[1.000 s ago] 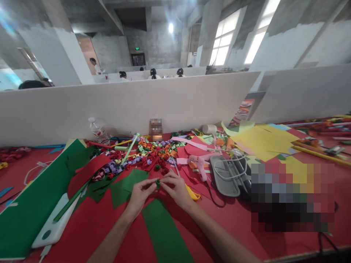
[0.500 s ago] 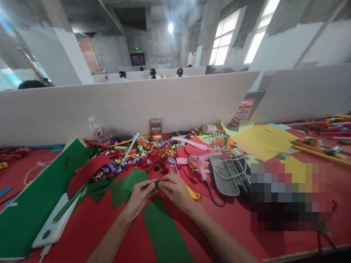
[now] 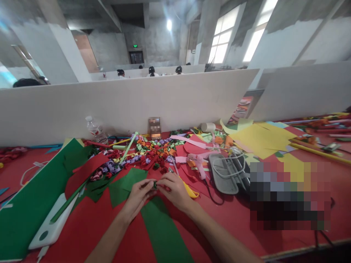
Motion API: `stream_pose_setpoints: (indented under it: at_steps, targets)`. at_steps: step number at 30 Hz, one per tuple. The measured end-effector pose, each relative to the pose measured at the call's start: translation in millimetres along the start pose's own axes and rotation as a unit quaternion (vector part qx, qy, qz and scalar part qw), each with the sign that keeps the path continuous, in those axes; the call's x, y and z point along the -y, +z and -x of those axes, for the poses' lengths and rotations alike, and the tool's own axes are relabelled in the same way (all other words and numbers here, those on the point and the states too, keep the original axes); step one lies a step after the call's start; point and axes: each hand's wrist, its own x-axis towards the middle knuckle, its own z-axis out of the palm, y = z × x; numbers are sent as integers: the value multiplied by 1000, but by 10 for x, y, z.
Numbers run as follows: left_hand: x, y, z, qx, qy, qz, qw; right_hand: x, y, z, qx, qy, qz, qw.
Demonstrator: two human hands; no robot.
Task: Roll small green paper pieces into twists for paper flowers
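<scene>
A small dark green paper piece (image 3: 155, 185), perhaps curled, is pinched between both hands above the table. My left hand (image 3: 141, 193) grips it from the left with thumb and fingers. From the right, the fingertips of my right hand (image 3: 171, 188) close on its other side. Just below the hands lies a long green paper strip (image 3: 161, 223) on red sheets. Green paper sheets (image 3: 123, 188) spread to the left of the hands. Behind them is a pile of small curled paper pieces (image 3: 142, 155) in many colours. The fingers partly hide the held piece.
To the right are a pink glue gun (image 3: 199, 165), a grey open case (image 3: 223, 175) with a cable, and yellow sheets (image 3: 260, 140). A white power strip (image 3: 48, 223) and green board (image 3: 41, 197) stand left. A plastic bottle (image 3: 93, 129) is near the white partition (image 3: 123, 102).
Both hands keep pinching the green piece, with small shifts of the fingers. The whole view has moved slightly.
</scene>
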Motion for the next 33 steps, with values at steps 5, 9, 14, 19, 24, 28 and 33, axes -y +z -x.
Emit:
stream_pose_setpoints:
  at_steps: [5,9,14,19,24,28,33]
  targets:
    - [-8,39,21,-11,6,-9,1000,21,1,1,-4,0,-7,1000]
    - [6,56,15,-24,29,-21,999,11,25,6,-8,24,-25,999]
    - [3,32,1,-17,15,-11,1000,6,27,1,-12,21,-25,999]
    - [-13,16,1,2,10,-26,1000,21,-1,-12,12,3,-16,1000]
    - [-14,49,2,-21,45,-70,996,48,-34,-34,17,36,-64,997]
    - [-32,80,8,-25,66,-58,996,100,-78,-56,21,68,-131,989]
    - [-61,75,24,-6,14,-10,1000,166,-117,-79,50,89,-171,980]
